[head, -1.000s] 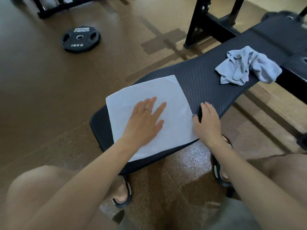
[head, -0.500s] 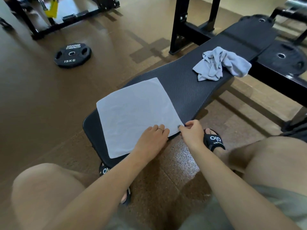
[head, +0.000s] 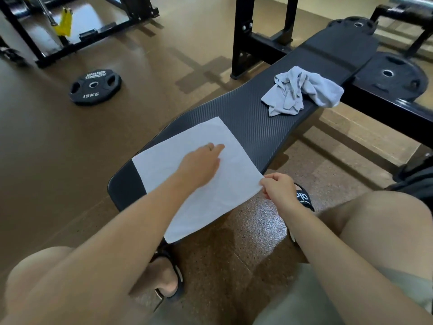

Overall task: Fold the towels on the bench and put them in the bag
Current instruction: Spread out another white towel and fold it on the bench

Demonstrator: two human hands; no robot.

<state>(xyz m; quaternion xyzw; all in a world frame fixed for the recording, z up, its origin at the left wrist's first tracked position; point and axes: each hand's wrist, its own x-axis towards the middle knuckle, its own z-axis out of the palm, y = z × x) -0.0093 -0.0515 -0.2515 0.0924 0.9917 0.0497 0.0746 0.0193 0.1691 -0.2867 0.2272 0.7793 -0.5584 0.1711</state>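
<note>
A white towel lies flat on the near end of the black bench, its near corner hanging over the bench's edge. My left hand rests palm down on the towel's middle, fingers together. My right hand pinches the towel's right corner just off the bench's side. A crumpled grey towel sits further along the bench. A dark bag shows partly at the right edge.
A black 15 kg weight plate lies on the brown floor to the left. Black rack uprights stand behind the bench, with another plate on the right. My knees and sandalled feet are below the bench's near end.
My left hand has slid from the towel's near edge up onto its middle. My right hand keeps the right corner and has pulled the towel toward me, so it overhangs the edge.
</note>
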